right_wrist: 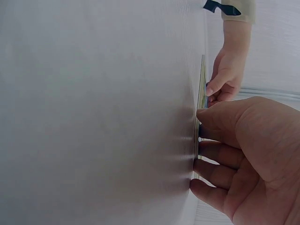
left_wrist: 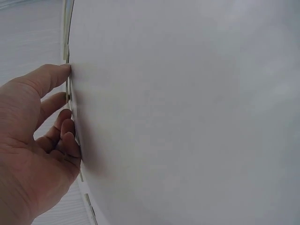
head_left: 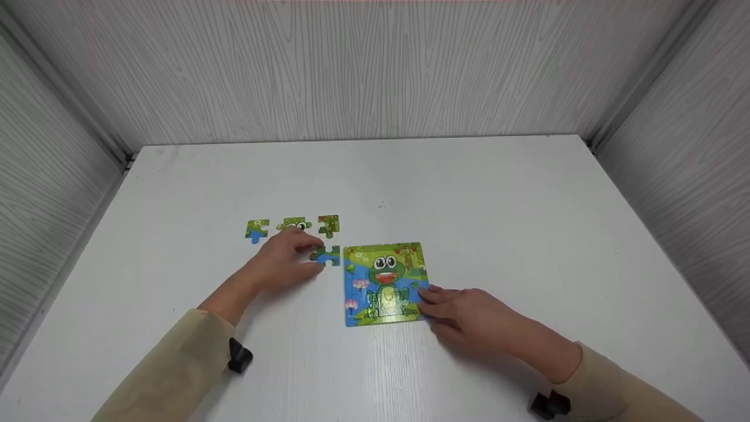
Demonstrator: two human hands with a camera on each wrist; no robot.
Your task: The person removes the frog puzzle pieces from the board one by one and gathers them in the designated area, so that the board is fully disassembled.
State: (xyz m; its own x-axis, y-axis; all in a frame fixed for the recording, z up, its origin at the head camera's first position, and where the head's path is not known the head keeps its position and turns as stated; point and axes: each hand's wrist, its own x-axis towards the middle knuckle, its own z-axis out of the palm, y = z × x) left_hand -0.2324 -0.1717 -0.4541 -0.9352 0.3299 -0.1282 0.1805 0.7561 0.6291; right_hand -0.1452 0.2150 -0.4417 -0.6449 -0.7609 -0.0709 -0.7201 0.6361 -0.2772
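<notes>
On the table [head_left: 498, 205], hands [head_left: 281, 261] [head_left: 474, 316] touch frog puzzle [head_left: 385, 284] and piece [head_left: 330, 256].

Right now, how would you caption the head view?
Left hand at a puzzle piece, right hand touching the frog picture.

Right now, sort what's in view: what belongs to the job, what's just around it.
Job:
frog puzzle board
piece beside the board
frog-eyes piece
tree piece
flower piece

Just around:
white table
black clips on the sleeves
</notes>
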